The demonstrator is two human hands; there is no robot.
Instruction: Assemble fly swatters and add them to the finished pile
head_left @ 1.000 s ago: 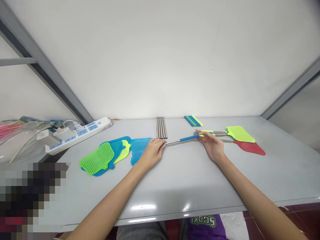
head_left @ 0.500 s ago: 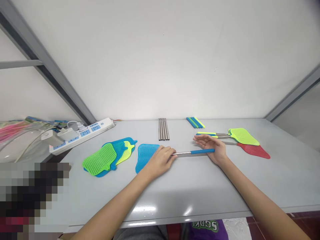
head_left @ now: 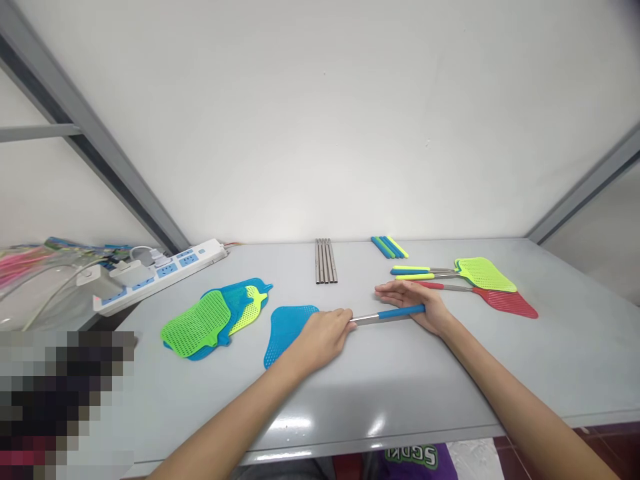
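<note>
A blue fly swatter [head_left: 289, 327] lies crosswise before me, its mesh head to the left and its blue handle to the right. My left hand [head_left: 327, 335] is closed around the metal shaft close to the head, hiding the joint. At the handle's far end, my right hand [head_left: 423, 303] is open, fingers stretched out and palm against the tip. Just behind that hand are several swatters with handles, including a red one [head_left: 507, 303] and a yellow-green one [head_left: 485, 274].
Loose swatter heads, with a green one [head_left: 197, 323] on top, are piled at left. Several metal tubes [head_left: 326, 261] and coloured grips [head_left: 389, 247] lie near the back wall. A white power strip [head_left: 165, 277] with plugs and cables stands at the left edge.
Both hands and the blue swatter have shifted slightly toward me. My right hand has also moved a little left, uncovering the red swatter's handle.
</note>
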